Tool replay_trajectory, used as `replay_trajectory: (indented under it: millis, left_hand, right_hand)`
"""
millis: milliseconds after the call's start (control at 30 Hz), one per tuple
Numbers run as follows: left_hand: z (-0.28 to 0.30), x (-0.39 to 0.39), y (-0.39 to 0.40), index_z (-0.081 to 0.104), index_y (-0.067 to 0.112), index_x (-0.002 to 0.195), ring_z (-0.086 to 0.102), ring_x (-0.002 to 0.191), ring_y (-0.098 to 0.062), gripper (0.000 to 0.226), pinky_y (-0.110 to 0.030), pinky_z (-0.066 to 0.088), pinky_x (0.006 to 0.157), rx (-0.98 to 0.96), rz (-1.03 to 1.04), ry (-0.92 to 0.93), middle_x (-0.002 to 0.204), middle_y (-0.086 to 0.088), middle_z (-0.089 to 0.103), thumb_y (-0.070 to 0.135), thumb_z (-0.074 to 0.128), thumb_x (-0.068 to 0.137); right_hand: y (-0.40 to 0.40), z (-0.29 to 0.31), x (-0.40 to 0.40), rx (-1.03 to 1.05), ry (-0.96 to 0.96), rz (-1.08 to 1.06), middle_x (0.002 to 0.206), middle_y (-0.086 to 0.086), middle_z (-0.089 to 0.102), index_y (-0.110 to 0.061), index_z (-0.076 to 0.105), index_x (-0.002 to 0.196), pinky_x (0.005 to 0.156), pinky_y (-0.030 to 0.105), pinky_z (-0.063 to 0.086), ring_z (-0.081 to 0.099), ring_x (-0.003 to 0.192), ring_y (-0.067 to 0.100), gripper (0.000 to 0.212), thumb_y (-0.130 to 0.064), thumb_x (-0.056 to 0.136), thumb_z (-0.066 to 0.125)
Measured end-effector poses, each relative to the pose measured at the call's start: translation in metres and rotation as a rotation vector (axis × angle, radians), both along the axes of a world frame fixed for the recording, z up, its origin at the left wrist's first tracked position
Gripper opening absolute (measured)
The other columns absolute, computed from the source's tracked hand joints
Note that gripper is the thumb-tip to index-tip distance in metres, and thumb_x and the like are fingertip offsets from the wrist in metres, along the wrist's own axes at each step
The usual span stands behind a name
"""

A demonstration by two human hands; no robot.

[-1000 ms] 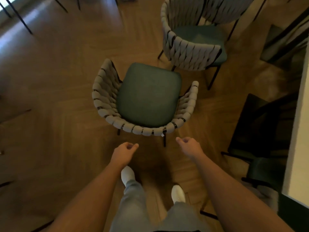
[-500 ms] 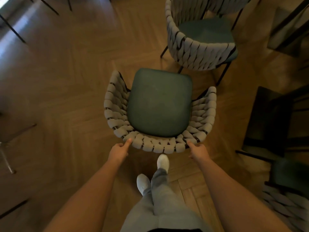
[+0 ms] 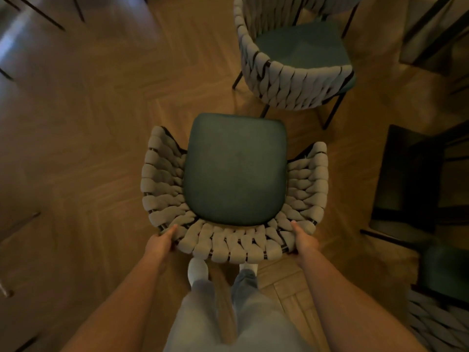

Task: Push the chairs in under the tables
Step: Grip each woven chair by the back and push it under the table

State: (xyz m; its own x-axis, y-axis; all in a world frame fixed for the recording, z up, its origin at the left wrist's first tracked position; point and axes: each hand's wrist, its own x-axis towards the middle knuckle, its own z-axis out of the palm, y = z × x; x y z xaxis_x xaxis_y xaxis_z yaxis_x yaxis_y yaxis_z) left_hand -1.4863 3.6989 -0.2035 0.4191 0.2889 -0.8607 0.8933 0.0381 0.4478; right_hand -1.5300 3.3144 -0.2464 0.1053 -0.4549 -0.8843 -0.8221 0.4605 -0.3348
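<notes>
A chair (image 3: 233,171) with a dark green seat and a pale woven back stands right in front of me on the wood floor, its back toward me. My left hand (image 3: 162,241) grips the left rear corner of the woven back. My right hand (image 3: 303,240) grips the right rear corner. The fingers of both hands are hidden behind the weave. A second chair of the same kind (image 3: 294,62) stands just beyond, at the upper right. No tabletop is plainly in view.
Dark furniture (image 3: 416,179) stands at the right, with part of another woven chair (image 3: 439,323) at the lower right. Thin black legs (image 3: 45,13) show at the upper left. Herringbone wood floor lies open to the left. My feet (image 3: 198,271) are just behind the chair.
I stepped up to the chair. Both hands went from hanging loose in front of me to touching the woven back, and now grip its rear corners.
</notes>
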Motion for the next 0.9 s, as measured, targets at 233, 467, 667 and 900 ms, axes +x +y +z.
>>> replay_trajectory:
  millis: [233,467,667,900]
  left_hand:
    - [-0.018,0.034,0.016,0.059,0.016,0.132,0.069,0.110,-0.031,0.047,-0.055,0.055,0.099,-0.137,0.141,-0.068,0.124,-0.012,0.071,0.019,0.078,0.090]
    - [-0.016,0.044,0.012,0.062,0.019,0.128,0.066,0.111,-0.033,0.042,-0.055,0.055,0.096,-0.175,0.062,-0.098,0.125,-0.013,0.067,-0.007,0.061,0.095]
    - [-0.011,0.047,0.012,0.055,0.013,0.141,0.063,0.119,-0.036,0.052,-0.059,0.051,0.103,-0.163,0.041,-0.077,0.130,-0.015,0.065,-0.010,0.060,0.094]
    - [-0.011,0.056,-0.002,0.055,0.016,0.141,0.065,0.117,-0.036,0.059,-0.060,0.054,0.099,-0.116,-0.099,-0.092,0.131,-0.015,0.066,-0.010,0.063,0.090]
  right_hand:
    - [0.020,0.011,0.010,-0.220,0.113,-0.015,0.129,0.017,0.062,-0.008,0.053,0.137,0.098,0.053,0.053,0.061,0.112,0.040,0.086,-0.063,0.076,0.076]
    - [0.030,0.030,0.013,-0.329,0.112,0.043,0.131,0.022,0.061,-0.001,0.055,0.134,0.098,0.047,0.051,0.059,0.116,0.042,0.069,-0.051,0.089,0.072]
    - [0.037,0.037,-0.001,-0.313,0.098,0.014,0.131,0.024,0.061,0.000,0.056,0.135,0.090,0.040,0.048,0.059,0.116,0.042,0.065,-0.048,0.093,0.068]
    - [0.039,0.043,-0.035,-0.306,0.125,-0.113,0.129,0.021,0.062,-0.003,0.057,0.134,0.092,0.041,0.049,0.060,0.114,0.041,0.065,-0.053,0.093,0.066]
